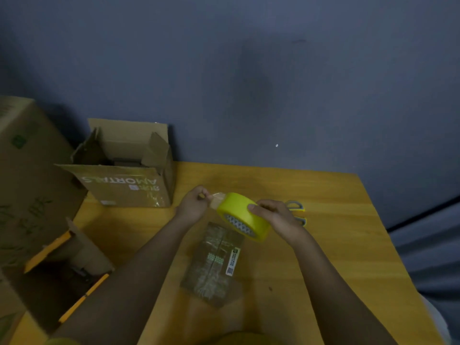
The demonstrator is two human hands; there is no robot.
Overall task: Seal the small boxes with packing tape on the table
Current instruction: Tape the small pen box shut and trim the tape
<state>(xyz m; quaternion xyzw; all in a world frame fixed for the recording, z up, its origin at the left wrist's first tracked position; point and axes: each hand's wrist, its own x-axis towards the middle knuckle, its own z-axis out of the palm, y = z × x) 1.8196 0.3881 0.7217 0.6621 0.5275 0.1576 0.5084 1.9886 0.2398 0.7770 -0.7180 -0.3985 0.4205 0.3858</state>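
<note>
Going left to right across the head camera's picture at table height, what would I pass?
Large printed carton → open cardboard box → left hand pinching the tape end → yellow tape roll → right hand gripping the roll → scissors.

Right hand (276,217): grips the yellow tape roll (242,215) above the table (336,245).
Left hand (195,204): pinches the tape's loose end.
Small box (214,263): flat on the table, just below the roll.
Scissors (297,211): behind the right hand.
Open carton (124,168): far-left corner.
</note>
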